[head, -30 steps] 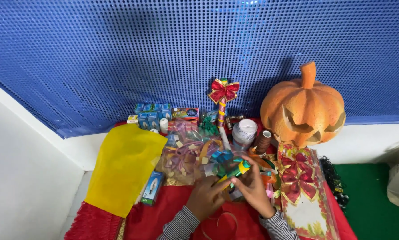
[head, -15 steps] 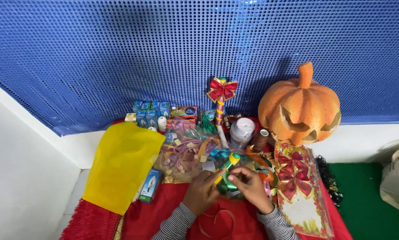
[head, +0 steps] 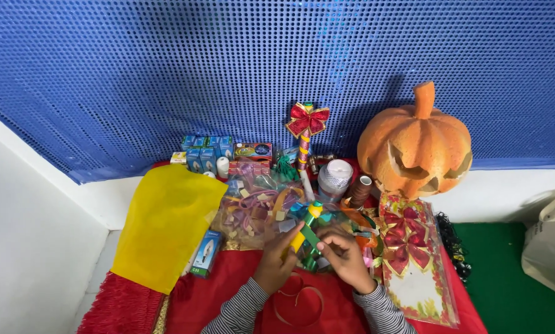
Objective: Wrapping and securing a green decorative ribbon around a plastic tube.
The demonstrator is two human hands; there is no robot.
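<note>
Head view: left hand (head: 276,263) and right hand (head: 345,256) both closed on a yellow-and-green stick (head: 306,227), tilted over the red cloth (head: 228,297) at the table middle. Just left, a clear bag of ribbons (head: 253,210) and yellow paper (head: 166,222); behind right, an orange pumpkin (head: 413,145).
</note>
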